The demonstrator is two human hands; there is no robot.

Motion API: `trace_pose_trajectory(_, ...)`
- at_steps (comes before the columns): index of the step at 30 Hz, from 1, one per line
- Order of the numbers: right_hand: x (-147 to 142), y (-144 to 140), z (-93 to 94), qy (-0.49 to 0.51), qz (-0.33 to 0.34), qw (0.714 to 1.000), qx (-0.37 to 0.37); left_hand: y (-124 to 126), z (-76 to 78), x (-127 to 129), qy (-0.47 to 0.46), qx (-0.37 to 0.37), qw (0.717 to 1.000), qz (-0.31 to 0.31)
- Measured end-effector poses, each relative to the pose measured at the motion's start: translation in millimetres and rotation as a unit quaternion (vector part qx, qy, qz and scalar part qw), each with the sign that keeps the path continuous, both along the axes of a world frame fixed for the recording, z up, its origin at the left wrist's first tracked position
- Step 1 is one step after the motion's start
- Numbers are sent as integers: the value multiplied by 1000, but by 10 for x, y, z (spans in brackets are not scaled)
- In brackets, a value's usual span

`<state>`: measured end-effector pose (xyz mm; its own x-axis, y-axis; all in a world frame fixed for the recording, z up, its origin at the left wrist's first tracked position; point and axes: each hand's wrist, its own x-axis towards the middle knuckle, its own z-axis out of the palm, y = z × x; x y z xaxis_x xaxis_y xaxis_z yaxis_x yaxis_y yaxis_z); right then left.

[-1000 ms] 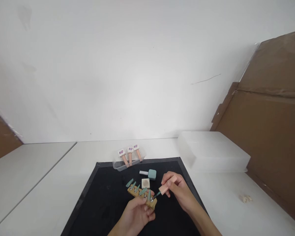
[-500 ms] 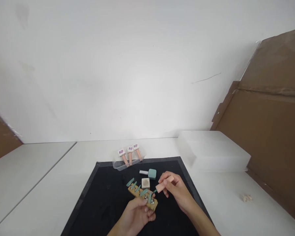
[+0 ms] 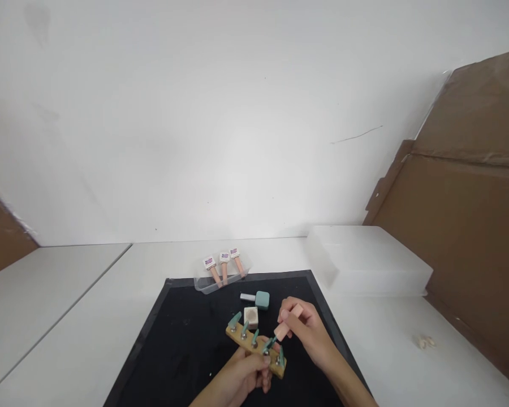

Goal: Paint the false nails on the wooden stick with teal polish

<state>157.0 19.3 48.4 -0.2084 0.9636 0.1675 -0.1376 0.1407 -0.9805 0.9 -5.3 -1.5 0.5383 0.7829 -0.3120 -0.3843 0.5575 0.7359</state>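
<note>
Left hand (image 3: 244, 380) clamped under light, stiff wooden nail holder (image 3: 255, 350) above black mat's near edge, right hand (image 3: 307, 330) pinching slim pink brush cap (image 3: 287, 327); probably safest gripped by the block ends.

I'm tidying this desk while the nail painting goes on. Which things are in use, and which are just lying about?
In use:
left hand holding wooden strip of teal nail tips
right hand holding pink-capped polish brush
open teal polish bottle

Lying about:
clear tray of three pink-capped bottles
small beige square block
frosted plastic box
</note>
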Motion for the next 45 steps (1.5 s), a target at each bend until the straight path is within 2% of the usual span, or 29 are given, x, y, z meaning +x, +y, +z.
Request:
trace_pose_trajectory(10, 4, -30, 49, -69, 5, 997, 40, -21, 9, 26, 7, -7, 1000, 17)
trace_pose_trajectory(18, -10, -8, 40, -49, 2, 999, 23, -41, 78, 21, 3, -18, 999, 29)
trace_pose_trajectory(27, 21, 26, -8, -58, -20, 998, 19, -34, 17, 8, -7, -25, 999, 22)
trace_pose_trajectory(32, 50, 66, -64, -45, -33, 998, 12, -24, 39, 4, -8, -22, 1000, 15)
trace_pose_trajectory(35, 65, 99, -91, -17, -68, 998, -3, -28, 55, 2, 16, 2, 1000, 7)
trace_pose_trajectory(38, 60, 109, -86, 17, -94, 995, -30, -35, 29, 14, 88, 68, 994, -4)
trace_pose_trajectory(42, 25, 74, -33, 22, -67, 995, -72, -64, -52, 54, 171, 163, 972, -17)
trace_pose_trajectory(45, -4, 44, 3, 7, -34, 996, -86, -82, -95, 86, 186, 179, 966, -29)
